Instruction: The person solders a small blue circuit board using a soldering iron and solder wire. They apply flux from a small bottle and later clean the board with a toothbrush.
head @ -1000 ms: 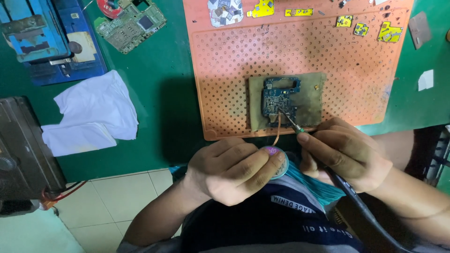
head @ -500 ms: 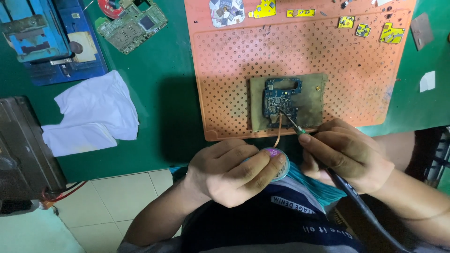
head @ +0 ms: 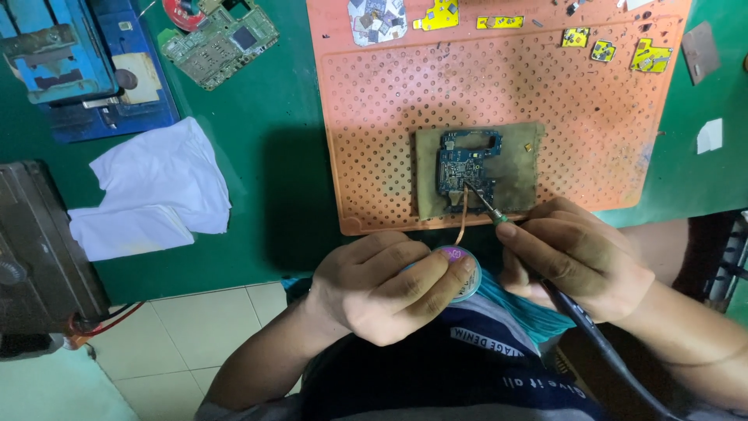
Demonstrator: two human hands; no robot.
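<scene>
A person's right hand point(head: 573, 261) closes around the handle of a soldering iron point(head: 499, 218), its thin tip resting on the near part of a small blue circuit board point(head: 465, 162). The board lies on a worn olive pad point(head: 514, 168), which sits on the near half of a perforated orange work mat point(head: 506, 78). The left hand point(head: 382, 284), fingers curled shut, grips a round spool of copper braid point(head: 460, 269) at the near edge of the mat; a strand of the braid point(head: 462, 214) runs from the spool up to the board, meeting it beside the iron's tip. Small yellow metal shields point(head: 499, 22) lie scattered along the far edge of the mat. To the left, on the green bench point(head: 273, 156), lie folded white cloths point(head: 152, 191), a second, green circuit board point(head: 226, 43) and a blue fixture point(head: 78, 70).
</scene>
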